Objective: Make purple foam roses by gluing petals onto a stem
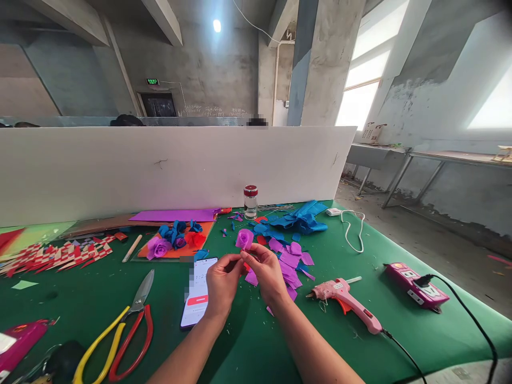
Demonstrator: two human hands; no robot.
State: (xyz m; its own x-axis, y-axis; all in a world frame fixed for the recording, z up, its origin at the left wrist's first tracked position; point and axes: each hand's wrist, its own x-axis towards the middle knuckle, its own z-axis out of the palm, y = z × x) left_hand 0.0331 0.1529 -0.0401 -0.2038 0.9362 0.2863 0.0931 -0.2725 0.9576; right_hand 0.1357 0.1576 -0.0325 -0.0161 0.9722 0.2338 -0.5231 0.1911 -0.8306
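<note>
Head view gives me the work just below the middle of the frame: a purple paper flower (244, 239), bloom upward, at the fingertips of both hands. My right hand (264, 272) has thumb and forefinger pinched at the flower's base; my left hand (222, 282) is brought up against it, fingertips bunched just underneath. Fingers cover the base, so I cannot tell whether the left grips paper too or only steadies it.

I judge the step to be shaping and tightening the base. To do that well, I would hold low, let one hand anchor while the other turns or presses, and leave the rolled centre and outer petals unsqueezed, since thin paper like this should crease easily. Small, even pressure beats one hard pinch.

Loose purple paper pieces (291, 269) lie on the green bench (256, 349) just right of the hands; I would lift any extra one singly by its edge. The pink glue gun (347, 300) lies right of centre, nozzle toward those pieces; I cannot see whether it is hot, so I would treat it as hot and steer my right wrist around it. The finished flowers (159, 247), left of centre, make a handy guide for fullness.
</note>
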